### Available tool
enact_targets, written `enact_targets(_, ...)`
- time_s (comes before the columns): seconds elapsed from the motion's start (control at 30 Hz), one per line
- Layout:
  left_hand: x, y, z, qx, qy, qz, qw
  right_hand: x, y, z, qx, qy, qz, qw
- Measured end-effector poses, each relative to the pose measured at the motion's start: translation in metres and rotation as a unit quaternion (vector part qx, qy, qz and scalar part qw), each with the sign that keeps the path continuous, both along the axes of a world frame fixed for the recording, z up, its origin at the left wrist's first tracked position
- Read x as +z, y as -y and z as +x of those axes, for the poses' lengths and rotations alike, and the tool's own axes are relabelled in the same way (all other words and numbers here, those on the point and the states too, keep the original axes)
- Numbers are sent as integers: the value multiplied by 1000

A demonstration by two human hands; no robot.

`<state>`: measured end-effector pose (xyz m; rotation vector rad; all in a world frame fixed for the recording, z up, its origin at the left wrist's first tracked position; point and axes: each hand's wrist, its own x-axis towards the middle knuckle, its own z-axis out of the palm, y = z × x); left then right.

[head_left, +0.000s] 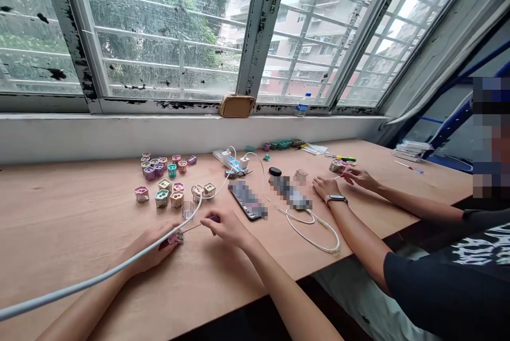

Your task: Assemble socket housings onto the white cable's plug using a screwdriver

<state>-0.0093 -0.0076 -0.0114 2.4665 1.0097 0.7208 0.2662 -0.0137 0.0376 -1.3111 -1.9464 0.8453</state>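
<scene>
My left hand (148, 249) is closed around a small pink box with clear sides (174, 237), low over the table. A screwdriver (215, 218) with a dark purple handle is gripped in my right hand (228, 230). Its thin shaft points left, and the tip reaches the pink box; whether it sits in a screw is too small to tell. Just beyond my hands stands an empty clear case (187, 210). Behind it several small boxes with coloured tops, such as a green one (161, 199) and a pink one (141, 194), are grouped.
A white cable (119, 267) crosses in front of my left hand toward a power strip (223, 158). Two phones (243, 197) lie right of centre. At the right a co-worker's hands (324, 187) work on a similar box (338, 165). A bottle (303, 104) stands on the sill.
</scene>
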Motion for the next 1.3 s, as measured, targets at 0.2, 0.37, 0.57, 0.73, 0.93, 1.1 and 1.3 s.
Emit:
enact_targets(0.2, 2, 0, 0, 17, -3, 16, 1000, -20, 8, 12, -32, -64, 0, 997)
enact_targets(0.37, 24, -16, 2, 47, 62, 100, 992, -24, 23, 36, -89, -47, 2, 995)
enact_targets(0.57, 46, -56, 26, 45, 22, 158, 986, -33, 36, 66, -139, -8, 22, 990)
enact_targets(0.73, 39, -69, 43, 44, -50, 173, 983, -41, 43, 69, -147, 67, 67, 985)
enact_targets(0.93, 40, -62, 51, 12, -60, 137, 989, -44, 45, 65, -114, 122, 126, 978)
enact_targets(1.1, 33, -59, 47, -4, -69, 213, 974, -44, 44, 65, -112, 139, 127, 976)
enact_targets(1.3, 25, -57, 30, -2, -39, 289, 957, -43, 46, 64, -114, 146, 134, 974)
